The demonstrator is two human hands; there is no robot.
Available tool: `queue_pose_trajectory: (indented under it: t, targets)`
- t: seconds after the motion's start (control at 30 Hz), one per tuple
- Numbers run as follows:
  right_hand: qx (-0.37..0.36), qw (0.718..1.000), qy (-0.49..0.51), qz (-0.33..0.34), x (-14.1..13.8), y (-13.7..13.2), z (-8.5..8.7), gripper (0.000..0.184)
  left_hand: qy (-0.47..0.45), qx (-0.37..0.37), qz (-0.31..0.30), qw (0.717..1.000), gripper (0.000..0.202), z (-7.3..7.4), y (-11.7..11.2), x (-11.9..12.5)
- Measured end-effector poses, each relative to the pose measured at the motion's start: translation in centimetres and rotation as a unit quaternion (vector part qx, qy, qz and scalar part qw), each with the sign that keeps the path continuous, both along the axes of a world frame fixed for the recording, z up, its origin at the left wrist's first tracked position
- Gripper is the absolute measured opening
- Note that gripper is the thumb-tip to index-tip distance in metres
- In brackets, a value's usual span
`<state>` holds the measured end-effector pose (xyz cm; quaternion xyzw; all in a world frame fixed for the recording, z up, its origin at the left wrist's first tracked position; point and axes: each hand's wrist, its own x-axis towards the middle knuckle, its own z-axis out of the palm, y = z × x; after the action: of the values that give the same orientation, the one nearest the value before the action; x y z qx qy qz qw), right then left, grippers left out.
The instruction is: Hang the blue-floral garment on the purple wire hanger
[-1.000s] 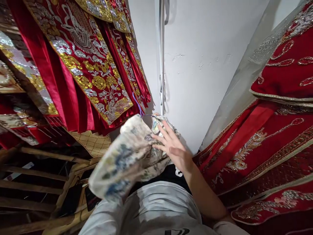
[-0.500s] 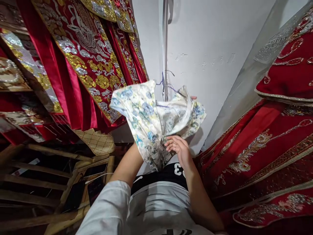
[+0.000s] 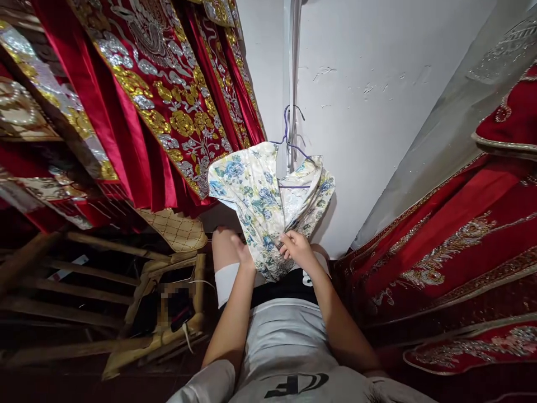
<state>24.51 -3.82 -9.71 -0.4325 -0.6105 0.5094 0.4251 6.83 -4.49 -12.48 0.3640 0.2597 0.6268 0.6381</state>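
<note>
A short-sleeved white blouse (image 3: 258, 201) with blue flowers and green leaves hangs on a thin purple hanger (image 3: 286, 131) in front of me, its neckline falling open. My right hand (image 3: 297, 249) is closed at the lower front of the blouse, its fingers pinching the cloth near the front edge. Beside the blouse's left side is my left hand (image 3: 242, 252), slightly blurred, with its fingers apart and no cloth visible in them. The hanger's hook is up by a pale vertical strip on the wall.
Red garments with gold and silver embroidery (image 3: 180, 120) hang at the left. More red beaded garments (image 3: 423, 268) hang at the right, near a sheer cover. A wooden chair (image 3: 138, 280) stands low at the left, with dark items and a white cable (image 3: 187, 338) on it.
My left hand has come out from behind the blouse to its left side. The blouse hangs straighter, and more of the hanger shows. My right hand has closed on the front.
</note>
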Motion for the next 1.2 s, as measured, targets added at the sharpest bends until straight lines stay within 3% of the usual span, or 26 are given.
queue_pose_trajectory:
  t: [0.07, 0.23, 0.47, 0.57, 0.77, 1.0, 1.07, 1.2]
  targets:
    - [0.002, 1.0, 0.017, -0.003, -0.8, 0.2, -0.2, 0.036, -0.003, -0.033, 0.032, 0.999, 0.102, -0.3, -0.6, 0.2]
    - [0.023, 0.998, 0.05, -0.032, -1.4, 0.6, -0.2, 0.027, -0.004, -0.085, 0.085, 0.993, 0.067, 0.5, -0.8, 0.9]
    - [0.074, 0.99, 0.025, -0.113, 0.5, 0.4, -0.7, 0.02, -0.021, -0.089, 0.134, 0.987, 0.062, 1.7, 0.2, 2.3]
    - [0.089, 0.988, 0.012, -0.124, 0.5, 0.2, -0.9, 0.019, -0.011, -0.083, 0.122, 0.989, 0.065, 1.8, 0.3, 2.2]
    - [0.122, 0.99, 0.017, -0.067, 0.5, -0.3, -0.5, 0.014, 0.015, -0.077, 0.061, 0.995, 0.062, 1.8, 0.0, 2.4]
    - [0.109, 0.993, 0.043, -0.031, 1.0, -0.8, 0.0, 0.012, 0.025, -0.083, 0.05, 0.995, 0.062, 1.2, 0.1, 2.4]
    - [0.088, 0.994, 0.062, -0.033, 0.9, -0.6, 0.1, 0.017, 0.042, -0.088, 0.078, 0.992, 0.06, 0.8, 0.5, 2.1]
    - [0.032, 0.993, 0.098, -0.056, 1.1, 0.1, 0.0, 0.028, 0.086, -0.091, 0.201, 0.972, 0.05, -0.3, 1.4, 0.7]
